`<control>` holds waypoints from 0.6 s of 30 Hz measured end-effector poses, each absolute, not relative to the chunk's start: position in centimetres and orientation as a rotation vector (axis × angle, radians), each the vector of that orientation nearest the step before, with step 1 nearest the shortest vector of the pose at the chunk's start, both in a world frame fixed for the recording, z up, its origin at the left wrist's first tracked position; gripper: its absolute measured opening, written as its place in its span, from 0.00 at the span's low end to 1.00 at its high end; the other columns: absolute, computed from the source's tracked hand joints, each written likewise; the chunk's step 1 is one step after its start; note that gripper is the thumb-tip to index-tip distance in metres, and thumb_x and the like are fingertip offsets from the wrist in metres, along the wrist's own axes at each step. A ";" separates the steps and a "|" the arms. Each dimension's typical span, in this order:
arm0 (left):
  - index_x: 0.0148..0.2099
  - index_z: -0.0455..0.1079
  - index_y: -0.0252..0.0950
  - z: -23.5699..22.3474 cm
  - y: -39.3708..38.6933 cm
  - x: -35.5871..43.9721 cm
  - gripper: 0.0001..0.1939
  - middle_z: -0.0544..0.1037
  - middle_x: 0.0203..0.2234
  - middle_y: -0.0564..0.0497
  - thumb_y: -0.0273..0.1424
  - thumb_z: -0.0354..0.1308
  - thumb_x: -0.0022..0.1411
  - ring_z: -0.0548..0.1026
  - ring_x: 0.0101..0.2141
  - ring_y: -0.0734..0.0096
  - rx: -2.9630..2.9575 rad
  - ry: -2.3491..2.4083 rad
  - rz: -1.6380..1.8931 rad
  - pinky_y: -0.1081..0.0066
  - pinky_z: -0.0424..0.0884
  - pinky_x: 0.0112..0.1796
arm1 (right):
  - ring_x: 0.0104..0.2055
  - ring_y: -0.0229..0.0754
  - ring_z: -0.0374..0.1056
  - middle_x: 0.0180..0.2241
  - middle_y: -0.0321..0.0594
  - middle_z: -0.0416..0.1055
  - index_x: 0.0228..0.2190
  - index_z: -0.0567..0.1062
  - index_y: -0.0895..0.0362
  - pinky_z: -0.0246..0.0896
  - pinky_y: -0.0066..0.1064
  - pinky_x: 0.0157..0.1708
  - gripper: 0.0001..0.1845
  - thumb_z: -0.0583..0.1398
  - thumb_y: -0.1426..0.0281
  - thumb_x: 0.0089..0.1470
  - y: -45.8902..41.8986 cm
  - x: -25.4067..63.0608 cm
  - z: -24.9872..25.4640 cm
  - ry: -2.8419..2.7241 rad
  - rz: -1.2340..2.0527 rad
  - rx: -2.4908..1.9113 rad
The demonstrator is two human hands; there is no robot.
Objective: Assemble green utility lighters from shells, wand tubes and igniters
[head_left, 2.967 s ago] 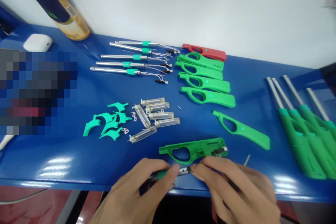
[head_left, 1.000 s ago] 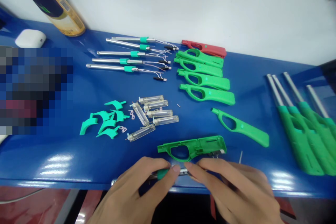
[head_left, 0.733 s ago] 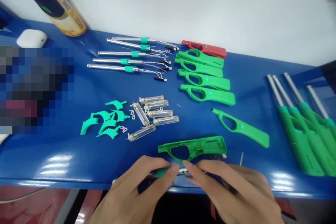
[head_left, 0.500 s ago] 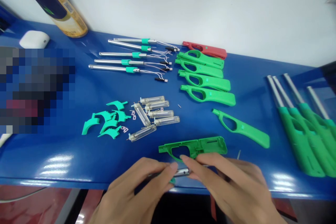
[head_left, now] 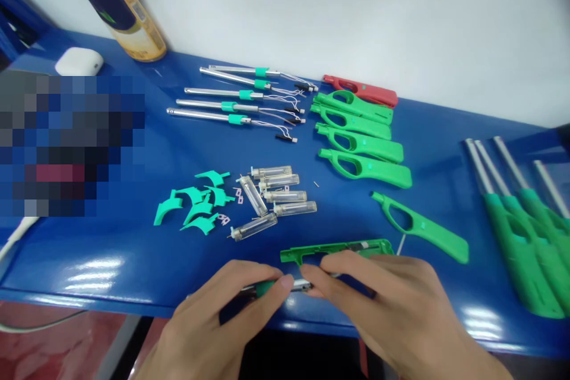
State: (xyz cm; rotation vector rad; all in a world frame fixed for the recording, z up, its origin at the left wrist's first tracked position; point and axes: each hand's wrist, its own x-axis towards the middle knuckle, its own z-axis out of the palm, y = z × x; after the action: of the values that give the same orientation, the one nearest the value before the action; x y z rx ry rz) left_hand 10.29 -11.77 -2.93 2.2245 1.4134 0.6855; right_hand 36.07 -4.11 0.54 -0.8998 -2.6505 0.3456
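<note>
Between my hands, near the table's front edge, lies a metal lighter tube (head_left: 301, 285) with a green sleeve (head_left: 264, 288). My left hand (head_left: 222, 312) is closed on the sleeve side, thumb and fingers pinching it. At the tube's other end my right hand (head_left: 383, 303) pinches, its fingers hiding most of the wires. Just beyond the fingers an opened green lighter handle half (head_left: 307, 251) lies with its inside up. A black piece with a white tip (head_left: 360, 246) shows over that half; whether it rests inside I cannot tell.
Several metal tubes with wires (head_left: 209, 114) lie at the back, beside green handle shells (head_left: 369, 169) and a red one (head_left: 360, 90). Clear fuel tanks (head_left: 291, 208) and teal triggers (head_left: 200, 208) are mid-table. Assembled lighters (head_left: 519, 249) lie right; a can (head_left: 142, 35) stands back left.
The view has shifted, so the table's things appear farther right. The tube's green sleeve shows more now. A black piece with a white tip has come over the handle half.
</note>
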 end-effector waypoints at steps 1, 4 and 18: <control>0.64 0.74 0.46 -3.1 -11.7 10.2 0.28 0.79 0.53 0.53 0.18 0.43 0.74 0.81 0.45 0.81 2.241 1.416 0.698 0.83 0.77 0.50 | 0.26 0.32 0.73 0.37 0.34 0.80 0.45 0.80 0.55 0.65 0.28 0.27 0.14 0.53 0.74 0.74 -4.0 36.0 0.5 -2.634 0.358 -0.889; 0.65 0.73 0.45 -3.4 -11.6 10.0 0.25 0.81 0.54 0.54 0.20 0.46 0.75 0.81 0.49 0.80 2.276 1.439 0.743 0.80 0.75 0.55 | 0.25 0.33 0.72 0.36 0.35 0.81 0.45 0.80 0.56 0.62 0.31 0.25 0.15 0.53 0.74 0.74 -3.8 35.6 0.6 -2.592 0.352 -0.885; 0.61 0.73 0.46 -2.8 -10.6 10.2 0.27 0.81 0.52 0.55 0.16 0.45 0.73 0.81 0.48 0.80 2.187 1.495 0.720 0.80 0.76 0.49 | 0.28 0.35 0.75 0.40 0.35 0.83 0.55 0.77 0.61 0.64 0.34 0.25 0.18 0.50 0.76 0.75 -3.3 35.3 0.3 -2.690 0.199 -0.784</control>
State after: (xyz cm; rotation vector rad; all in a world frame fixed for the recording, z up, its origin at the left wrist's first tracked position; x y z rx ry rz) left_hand 10.17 -10.58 -2.75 2.1868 1.4953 0.7204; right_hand 35.27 -3.25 0.27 -0.7845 -2.6896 0.1988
